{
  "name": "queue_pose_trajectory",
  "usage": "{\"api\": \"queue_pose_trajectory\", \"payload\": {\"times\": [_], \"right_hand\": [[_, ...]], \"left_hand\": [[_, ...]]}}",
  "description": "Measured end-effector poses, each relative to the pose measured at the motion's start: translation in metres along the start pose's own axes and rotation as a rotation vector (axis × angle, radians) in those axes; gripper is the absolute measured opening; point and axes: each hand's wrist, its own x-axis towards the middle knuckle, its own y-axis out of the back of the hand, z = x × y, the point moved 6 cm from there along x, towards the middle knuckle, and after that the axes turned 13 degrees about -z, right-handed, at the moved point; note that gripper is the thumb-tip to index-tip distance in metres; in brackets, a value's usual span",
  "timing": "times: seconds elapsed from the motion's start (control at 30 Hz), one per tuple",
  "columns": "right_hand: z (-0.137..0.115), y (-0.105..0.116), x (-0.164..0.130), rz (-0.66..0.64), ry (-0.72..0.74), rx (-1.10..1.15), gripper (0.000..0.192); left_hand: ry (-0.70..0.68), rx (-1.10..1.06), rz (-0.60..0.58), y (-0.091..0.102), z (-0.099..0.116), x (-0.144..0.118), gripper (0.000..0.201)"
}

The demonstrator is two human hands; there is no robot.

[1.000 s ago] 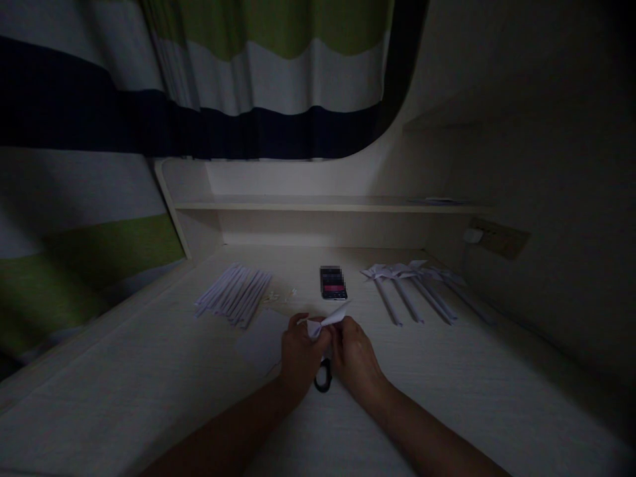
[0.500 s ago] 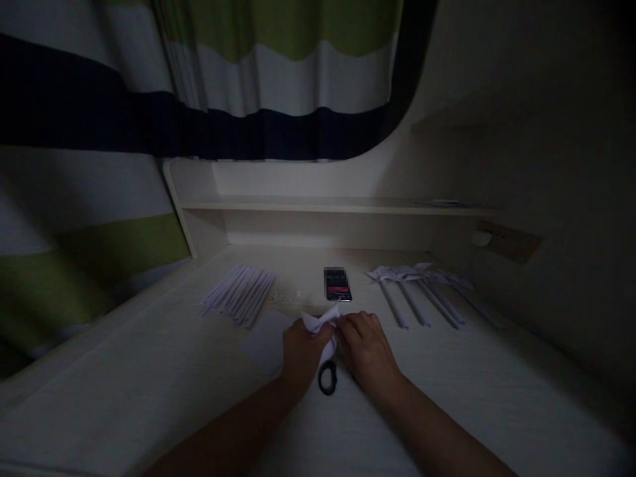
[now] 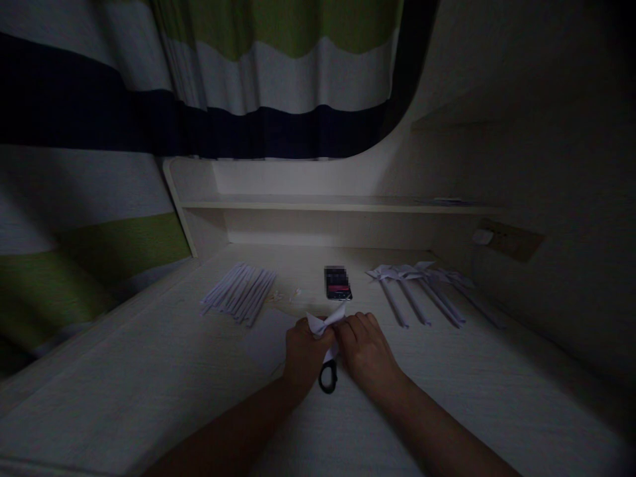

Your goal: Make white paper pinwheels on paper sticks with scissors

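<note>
Dim desk [image 3: 149, 397] | left hand [image 3: 304, 348], right hand [image 3: 368, 350] — knuckles up, both grips pinching folded paper [image 3: 325, 321]

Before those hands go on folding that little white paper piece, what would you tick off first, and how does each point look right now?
1. Folded paper piece pinched by both hands: ok, left hand and right hand both grip it.
2. Scissors away from fingers: not ok, they lie on the desk right between the hands, blades partly hidden.
3. Phone out of the way: ok, lying behind the hands.
4. Paper sticks within reach at left: ok.
5. Finished paper pinwheels undisturbed at right: ok.
6. Crease sharpness: cannot tell, too dark.
</note>
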Motion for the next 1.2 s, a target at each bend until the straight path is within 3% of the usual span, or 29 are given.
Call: {"api": "queue_pose_trajectory", "payload": {"times": [0.17, 0.67, 1.2], "right_hand": [[0.003, -0.002, 0.001, -0.017, -0.088, 0.062, 0.023], [0.007, -0.015, 0.004, -0.138, -0.165, 0.056, 0.016], [-0.001, -0.005, 0.003, -0.101, -0.026, -0.032, 0.017]], "left_hand": [[-0.013, -0.049, -0.008, -0.001, 0.002, -0.002, 0.015], [-0.017, -0.016, 0.005, -0.001, 0.003, -0.004, 0.014], [-0.039, -0.022, -0.027, -0.001, 0.002, 0.0, 0.016]]}}
